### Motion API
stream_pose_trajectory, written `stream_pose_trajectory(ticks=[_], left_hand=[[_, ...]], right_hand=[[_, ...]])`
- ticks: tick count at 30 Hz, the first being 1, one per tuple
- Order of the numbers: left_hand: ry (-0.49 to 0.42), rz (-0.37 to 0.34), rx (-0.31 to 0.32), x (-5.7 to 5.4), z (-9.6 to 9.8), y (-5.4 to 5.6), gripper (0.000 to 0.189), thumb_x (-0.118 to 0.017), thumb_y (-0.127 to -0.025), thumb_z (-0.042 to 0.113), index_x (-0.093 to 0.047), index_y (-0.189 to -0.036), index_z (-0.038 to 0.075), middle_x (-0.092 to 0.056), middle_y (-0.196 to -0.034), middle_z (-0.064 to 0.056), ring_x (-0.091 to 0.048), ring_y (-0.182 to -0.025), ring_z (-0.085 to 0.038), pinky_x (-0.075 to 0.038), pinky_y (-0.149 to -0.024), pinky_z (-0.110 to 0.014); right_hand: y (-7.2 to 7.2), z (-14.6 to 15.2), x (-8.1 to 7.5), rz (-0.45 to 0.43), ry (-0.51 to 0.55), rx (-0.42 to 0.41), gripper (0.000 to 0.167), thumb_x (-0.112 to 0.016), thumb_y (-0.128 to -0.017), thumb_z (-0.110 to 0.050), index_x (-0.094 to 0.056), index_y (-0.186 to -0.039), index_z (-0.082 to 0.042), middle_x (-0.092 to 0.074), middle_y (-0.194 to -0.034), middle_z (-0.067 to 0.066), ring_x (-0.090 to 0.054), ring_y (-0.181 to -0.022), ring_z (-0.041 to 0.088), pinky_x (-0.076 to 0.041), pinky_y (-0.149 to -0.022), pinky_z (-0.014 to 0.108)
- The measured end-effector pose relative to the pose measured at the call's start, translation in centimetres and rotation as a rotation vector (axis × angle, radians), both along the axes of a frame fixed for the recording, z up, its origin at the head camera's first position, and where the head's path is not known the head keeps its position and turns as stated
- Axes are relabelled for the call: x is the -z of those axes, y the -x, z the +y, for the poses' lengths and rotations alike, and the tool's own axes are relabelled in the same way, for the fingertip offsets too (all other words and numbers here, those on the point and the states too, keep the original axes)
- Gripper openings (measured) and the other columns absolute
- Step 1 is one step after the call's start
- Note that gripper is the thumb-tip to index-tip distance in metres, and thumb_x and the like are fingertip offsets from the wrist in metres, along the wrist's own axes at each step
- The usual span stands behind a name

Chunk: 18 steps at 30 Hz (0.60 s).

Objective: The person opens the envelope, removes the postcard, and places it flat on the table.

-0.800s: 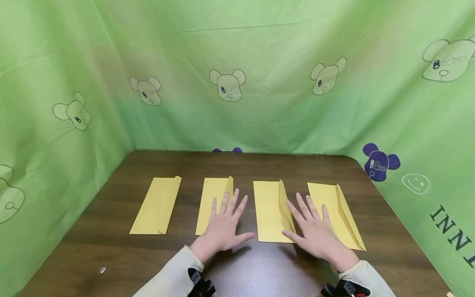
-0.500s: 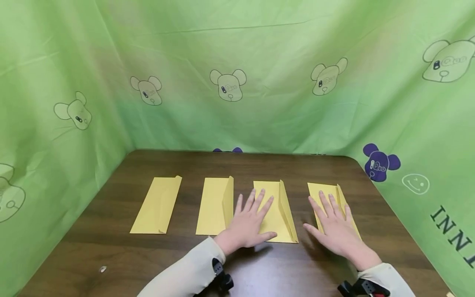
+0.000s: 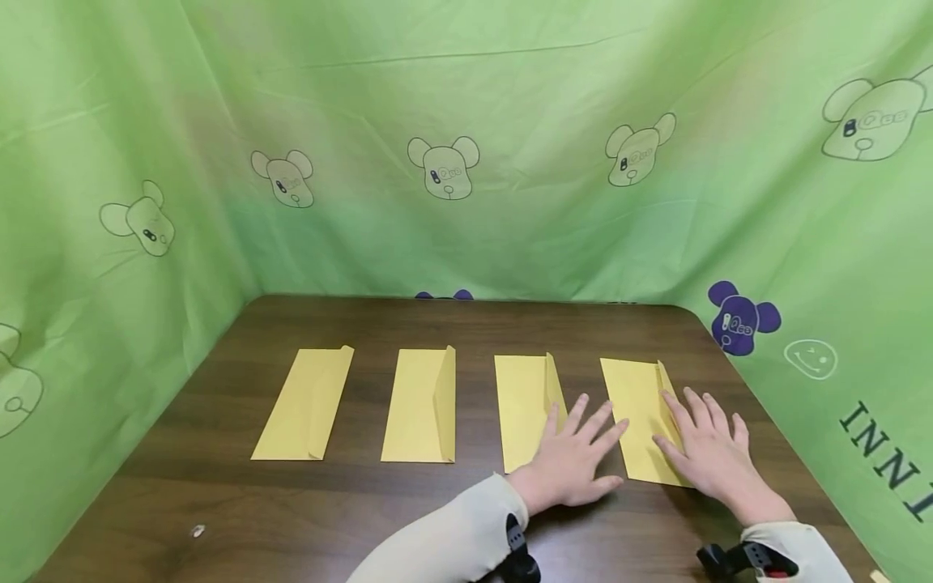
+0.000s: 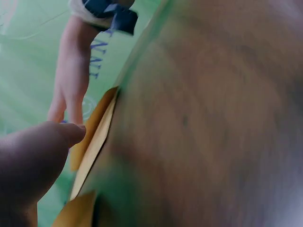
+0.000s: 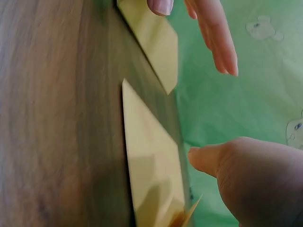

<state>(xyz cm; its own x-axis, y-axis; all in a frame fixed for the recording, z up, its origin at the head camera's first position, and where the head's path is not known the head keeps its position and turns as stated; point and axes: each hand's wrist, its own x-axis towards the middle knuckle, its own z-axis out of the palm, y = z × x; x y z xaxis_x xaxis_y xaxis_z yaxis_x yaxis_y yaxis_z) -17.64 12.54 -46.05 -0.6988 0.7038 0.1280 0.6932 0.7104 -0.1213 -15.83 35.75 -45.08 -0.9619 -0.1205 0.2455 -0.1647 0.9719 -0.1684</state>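
The left hand [image 3: 570,465] is hanging by the far-right yellow envelope's [image 3: 641,405] left edge, the right hand [image 3: 713,452] over its right; both are spreading fingers.

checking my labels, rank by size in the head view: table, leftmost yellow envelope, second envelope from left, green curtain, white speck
1. Green curtain
2. Table
3. Leftmost yellow envelope and second envelope from left: look alike, unranked
4. White speck

The head view looks forward and down across a dark brown wooden table [image 3: 291,506] to a printed green cloth backdrop [image 3: 539,89]. Both wrist views, near and tilted sideways, skim the table: the left faces the bare right hand [image 3: 713,455], the right the bare left hand [image 3: 571,463]; both share rectangular yellow paper envelopes [image 5: 142,135].
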Motion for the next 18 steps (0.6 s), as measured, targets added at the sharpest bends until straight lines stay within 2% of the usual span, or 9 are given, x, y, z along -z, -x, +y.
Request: stream_pose_trajectory(ticks=[3, 7, 12, 18], left_hand=[[0.054, -0.009, 0.018, 0.4, 1.5, -0.5, 0.069, -0.032, -0.097, 0.07, -0.014, -0.159, 0.043, -0.011, -0.165, 0.014, -0.008, -0.152, -0.021, -0.02, -0.117, -0.051], [0.108, -0.075, 0.015, 0.8, 2.7, -1.1, 0.06, -0.029, -0.098, 0.069, -0.019, -0.155, 0.051, -0.013, -0.163, 0.022, -0.005, -0.152, -0.016, -0.014, -0.118, -0.048], [0.152, -0.153, -0.013, 1.0, 3.1, -1.3, 0.054, -0.025, -0.099, 0.069, -0.022, -0.152, 0.056, -0.016, -0.159, 0.028, -0.003, -0.151, -0.012, -0.01, -0.119, -0.048], [0.203, -0.149, -0.03, 1.0, 3.2, -1.6, 0.055, -0.02, -0.098, 0.071, -0.019, -0.151, 0.058, -0.016, -0.159, 0.028, -0.002, -0.151, -0.01, -0.005, -0.119, -0.048]], right_hand=[[0.1, 0.4, 0.2, -0.023, -0.022, 0.012, 0.061, -0.061, -0.096, -0.03, -0.037, -0.145, -0.001, -0.03, -0.143, 0.035, -0.022, -0.132, 0.057, -0.014, -0.098, 0.079], [0.1, 0.6, 0.3, -0.04, -0.046, 0.018, 0.052, -0.062, -0.096, -0.025, -0.043, -0.139, -0.002, -0.031, -0.142, 0.035, -0.023, -0.131, 0.057, -0.016, -0.096, 0.079], [0.3, 1.2, 0.5, -0.031, -0.056, 0.003, 0.046, -0.062, -0.094, -0.018, -0.047, -0.136, -0.006, -0.031, -0.143, 0.034, -0.022, -0.13, 0.058, -0.016, -0.096, 0.079], [0.3, 2.0, 0.3, 0.0, -0.082, -0.007, 0.045, -0.064, -0.09, -0.014, -0.05, -0.133, -0.007, -0.034, -0.14, 0.033, -0.024, -0.128, 0.059, -0.019, -0.094, 0.079]])
